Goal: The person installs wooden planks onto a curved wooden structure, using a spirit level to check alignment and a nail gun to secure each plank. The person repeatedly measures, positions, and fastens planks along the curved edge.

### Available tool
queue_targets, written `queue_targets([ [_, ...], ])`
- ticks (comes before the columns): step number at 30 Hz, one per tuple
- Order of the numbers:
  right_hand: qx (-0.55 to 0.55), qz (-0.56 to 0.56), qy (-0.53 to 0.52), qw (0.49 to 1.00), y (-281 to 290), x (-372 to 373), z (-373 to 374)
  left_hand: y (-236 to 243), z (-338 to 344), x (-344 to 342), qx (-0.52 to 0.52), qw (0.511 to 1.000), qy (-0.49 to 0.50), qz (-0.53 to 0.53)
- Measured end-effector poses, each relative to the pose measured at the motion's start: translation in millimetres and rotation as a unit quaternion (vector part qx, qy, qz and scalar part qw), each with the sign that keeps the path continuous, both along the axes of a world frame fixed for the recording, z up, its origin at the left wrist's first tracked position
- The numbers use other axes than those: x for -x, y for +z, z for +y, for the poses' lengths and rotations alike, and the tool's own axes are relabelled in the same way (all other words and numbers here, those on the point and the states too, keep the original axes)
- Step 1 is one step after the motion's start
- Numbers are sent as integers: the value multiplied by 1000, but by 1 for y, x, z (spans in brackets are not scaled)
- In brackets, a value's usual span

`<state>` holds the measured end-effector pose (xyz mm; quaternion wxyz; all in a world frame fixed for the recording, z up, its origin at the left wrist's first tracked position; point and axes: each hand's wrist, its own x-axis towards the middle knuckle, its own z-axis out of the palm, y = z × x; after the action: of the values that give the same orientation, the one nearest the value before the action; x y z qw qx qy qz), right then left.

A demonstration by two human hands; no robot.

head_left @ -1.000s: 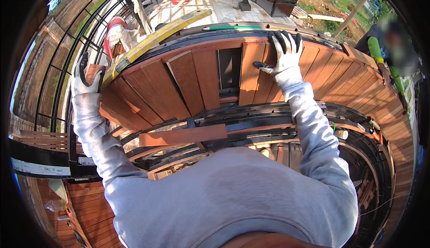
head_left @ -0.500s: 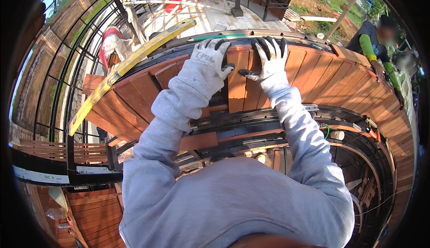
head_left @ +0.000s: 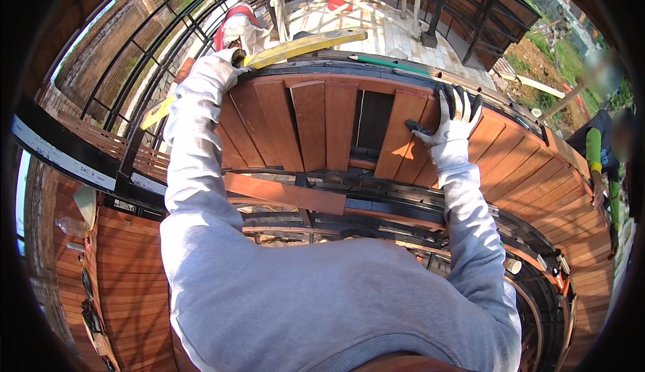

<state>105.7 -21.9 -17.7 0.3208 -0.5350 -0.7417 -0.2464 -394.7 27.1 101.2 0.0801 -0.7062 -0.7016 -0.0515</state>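
Note:
A long yellow spirit level [head_left: 309, 44] lies slantwise across the left end of a curved row of reddish-brown wooden planks. My gloved left hand [head_left: 222, 73] is closed around its middle, covering part of it. My gloved right hand [head_left: 455, 120] rests on the planks further right, fingers spread, with nothing held. Between the hands, a dark gap [head_left: 371, 123] separates one plank [head_left: 341, 127] from another plank [head_left: 402, 127]. Narrower gaps show between the planks on the left.
A green pencil-like stick [head_left: 390, 64] lies along the black curved frame [head_left: 295, 70]. Below the planks, a loose board [head_left: 285, 193] lies across the black metal framework. At the far right a person in green sleeves [head_left: 594, 150] touches the planking. Pale wooden trestles [head_left: 279, 3] stand beyond.
My left hand has left the planks beside the gap and moved left onto the spirit level. My right hand is now further right of the gap. The view has turned.

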Motion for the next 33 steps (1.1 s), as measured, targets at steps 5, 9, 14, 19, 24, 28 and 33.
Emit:
queue_targets([
  [5, -6, 0, -5, 1000, 2, -1, -2, -4, -14, 23, 12, 995, -51, -81],
  [9, 88, -21, -58, 994, 5, -1, -6, -17, -7, 49, 32, 992, -58, -106],
  [14, 119, -26, -70, 990, 7, -2, -7, -7, -18, 32, 53, 975, -57, -209],
  [19, 127, -43, -93, 987, 16, 5, -12, -13, -26, 16, -214, 958, -64, -182],
  [24, 72, -37, -84, 993, 5, -2, -5, -58, -69, -146, -254, 806, -234, -481],
  [28, 38, -32, -67, 997, 0, 0, -2, -188, -89, -244, 29, 818, -189, -542],
  [33, 34, -44, -79, 995, 1, 1, -2, -281, -84, -295, -50, 894, -168, -412],
])
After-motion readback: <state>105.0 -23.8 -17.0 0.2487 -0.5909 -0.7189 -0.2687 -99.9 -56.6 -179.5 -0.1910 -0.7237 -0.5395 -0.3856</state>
